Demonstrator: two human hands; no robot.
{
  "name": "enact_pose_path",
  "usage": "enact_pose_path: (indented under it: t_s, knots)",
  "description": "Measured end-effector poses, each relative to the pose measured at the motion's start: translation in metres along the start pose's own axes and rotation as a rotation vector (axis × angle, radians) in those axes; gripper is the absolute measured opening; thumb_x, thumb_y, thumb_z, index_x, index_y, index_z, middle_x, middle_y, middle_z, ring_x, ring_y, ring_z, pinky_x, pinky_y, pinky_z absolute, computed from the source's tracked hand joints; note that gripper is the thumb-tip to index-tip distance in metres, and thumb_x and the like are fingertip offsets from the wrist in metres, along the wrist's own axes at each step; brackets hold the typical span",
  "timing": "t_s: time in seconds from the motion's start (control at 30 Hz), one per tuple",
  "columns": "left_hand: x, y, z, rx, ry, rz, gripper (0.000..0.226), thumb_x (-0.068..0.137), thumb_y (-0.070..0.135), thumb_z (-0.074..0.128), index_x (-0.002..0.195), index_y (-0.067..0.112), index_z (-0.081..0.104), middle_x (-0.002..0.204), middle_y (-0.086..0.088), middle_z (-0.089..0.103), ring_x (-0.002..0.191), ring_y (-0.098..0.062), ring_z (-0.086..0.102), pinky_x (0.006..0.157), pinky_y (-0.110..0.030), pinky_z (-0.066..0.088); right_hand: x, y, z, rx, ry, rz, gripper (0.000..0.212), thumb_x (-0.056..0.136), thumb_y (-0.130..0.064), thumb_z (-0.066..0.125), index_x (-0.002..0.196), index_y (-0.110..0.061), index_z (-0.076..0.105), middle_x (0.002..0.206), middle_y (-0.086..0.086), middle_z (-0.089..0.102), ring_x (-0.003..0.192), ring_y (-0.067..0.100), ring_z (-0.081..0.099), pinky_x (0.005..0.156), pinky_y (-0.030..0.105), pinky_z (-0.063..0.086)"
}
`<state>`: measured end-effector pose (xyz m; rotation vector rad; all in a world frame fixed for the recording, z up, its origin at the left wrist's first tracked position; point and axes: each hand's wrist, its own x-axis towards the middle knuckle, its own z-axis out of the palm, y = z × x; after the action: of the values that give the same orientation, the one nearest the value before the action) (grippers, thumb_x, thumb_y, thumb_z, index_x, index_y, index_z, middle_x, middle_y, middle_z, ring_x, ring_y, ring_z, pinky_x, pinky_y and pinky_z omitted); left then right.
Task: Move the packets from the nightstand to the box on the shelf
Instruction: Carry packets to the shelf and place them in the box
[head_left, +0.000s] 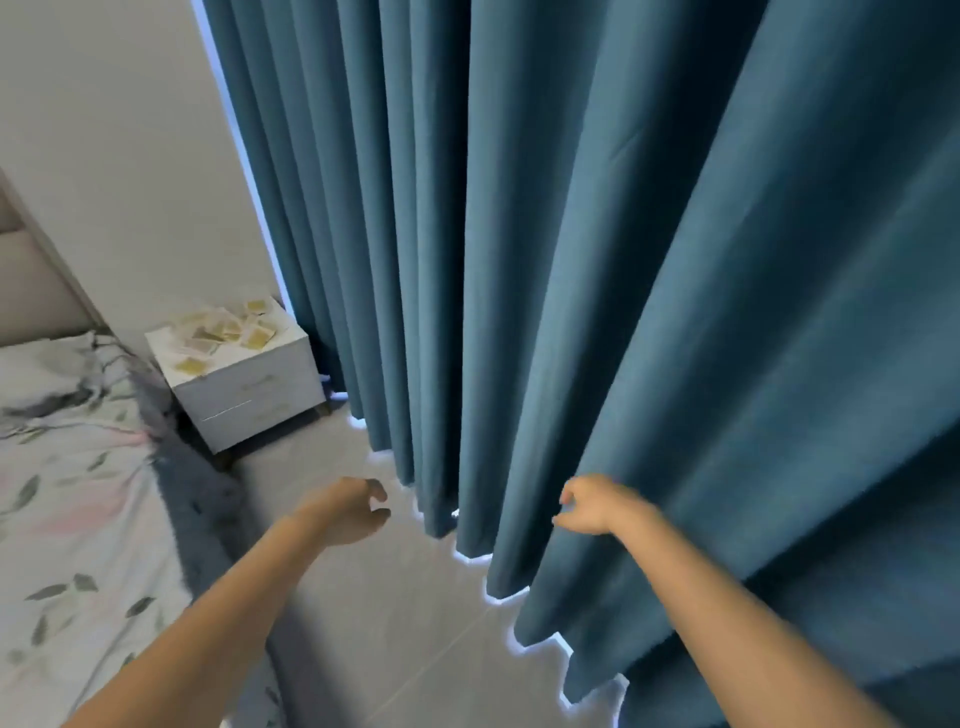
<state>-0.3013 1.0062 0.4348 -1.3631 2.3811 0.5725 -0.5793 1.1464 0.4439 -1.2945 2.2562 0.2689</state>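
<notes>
- Blue curtains (597, 260) hang to a grey floor (395, 623); a bed (67, 493) with flowered bedding lies at left.
- Yellowish packets (223, 332) lie scattered on the tabletop of a white nightstand (249, 400) in the corner, between bed and curtains.
- Both hands are well apart from it: left hand (353, 512) and right hand (592, 506), fingers loosely curled, holding nothing.

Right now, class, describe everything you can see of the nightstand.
The nightstand is a small white cabinet with a smooth, glossy-looking top and two drawer fronts. It stands upright on the grey floor, in the corner between the bed and the teal curtain, against the pale wall. Scattered packets, yellowish and white, lie over its top. Neither hand touches it.
</notes>
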Motion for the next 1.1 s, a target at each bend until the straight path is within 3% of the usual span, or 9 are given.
enact_pose_path:
  t_s: [0.17,0.3,0.5,0.63,0.9,1.1]
  knots:
    - [0.058,-0.092,-0.053,-0.035,0.009,-0.180,0.043,0.097,0.041,0.046,0.137,0.026,0.048,0.131,0.001,0.060,0.118,-0.020,0.056,0.097,-0.030,0.046,0.103,-0.094,-0.049,-0.068,0.007,-0.170,0.040,0.085,-0.039,0.058,0.119,-0.018,0.064,0.124,0.001,0.063,0.114,0.022,0.060,0.091,0.032,0.051]
    - [0.087,-0.138,-0.076,-0.073,0.012,-0.218,0.043,0.096,0.040,0.049,0.135,0.022,0.052,0.134,0.000,0.059,0.121,-0.021,0.056,0.102,-0.033,0.044,0.161,-0.158,-0.074,-0.142,-0.045,-0.253,0.043,0.084,-0.037,0.059,0.121,-0.016,0.063,0.124,0.005,0.063,0.115,0.023,0.060,0.091,0.035,0.051]
    - [0.150,-0.216,-0.107,-0.170,0.063,-0.334,0.047,0.086,0.052,0.042,0.118,0.024,0.062,0.128,0.003,0.063,0.112,-0.022,0.060,0.095,-0.036,0.048,0.268,-0.248,-0.141,-0.257,-0.025,-0.363,0.043,0.085,-0.036,0.058,0.122,-0.015,0.063,0.126,0.006,0.063,0.115,0.023,0.061,0.092,0.034,0.050]
    - [0.187,-0.241,-0.142,-0.222,0.121,-0.428,0.037,0.094,0.038,0.048,0.126,0.022,0.057,0.127,-0.002,0.063,0.115,-0.024,0.058,0.093,-0.031,0.046,0.343,-0.307,-0.163,-0.338,-0.022,-0.448,0.041,0.082,-0.035,0.055,0.118,-0.018,0.066,0.122,0.003,0.065,0.112,0.021,0.062,0.085,0.031,0.050]
    - [0.275,-0.311,-0.222,-0.367,0.176,-0.584,0.035,0.098,0.027,0.044,0.127,0.014,0.058,0.129,-0.006,0.061,0.118,-0.023,0.057,0.093,-0.026,0.042,0.467,-0.440,-0.233,-0.467,-0.065,-0.630,0.038,0.085,-0.028,0.052,0.120,-0.017,0.065,0.124,-0.005,0.060,0.110,0.021,0.061,0.070,0.027,0.042]
    - [0.338,-0.375,-0.244,-0.433,0.135,-0.645,0.035,0.097,0.028,0.046,0.128,0.017,0.057,0.131,-0.004,0.060,0.119,-0.022,0.055,0.095,-0.028,0.044,0.549,-0.521,-0.252,-0.483,-0.143,-0.669,0.039,0.084,-0.025,0.054,0.120,-0.016,0.065,0.121,0.005,0.066,0.110,0.023,0.062,0.084,0.034,0.050]
